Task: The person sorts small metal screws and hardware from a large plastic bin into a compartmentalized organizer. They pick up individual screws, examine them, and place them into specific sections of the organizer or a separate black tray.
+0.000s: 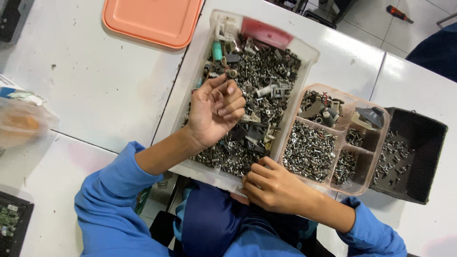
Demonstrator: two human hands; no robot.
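A long clear plastic bin (310,51) holds a heap of mixed screws, nuts and small dark plastic parts (266,71). My left hand (215,110) hovers palm-up over the middle of the heap with its fingers curled loosely; I cannot tell if anything small lies in it. My right hand (272,186) rests at the bin's near corner, fingertips pinched among the screws there. Beside it on the right sits a clear divided tray (381,143) with sorted screws in several compartments.
A black box (428,157) with scattered screws stands at the far right. An orange tray (152,19) lies at the back. A plastic bag (21,121) and a circuit board (9,221) sit at the left. A screwdriver (399,14) lies on the floor.
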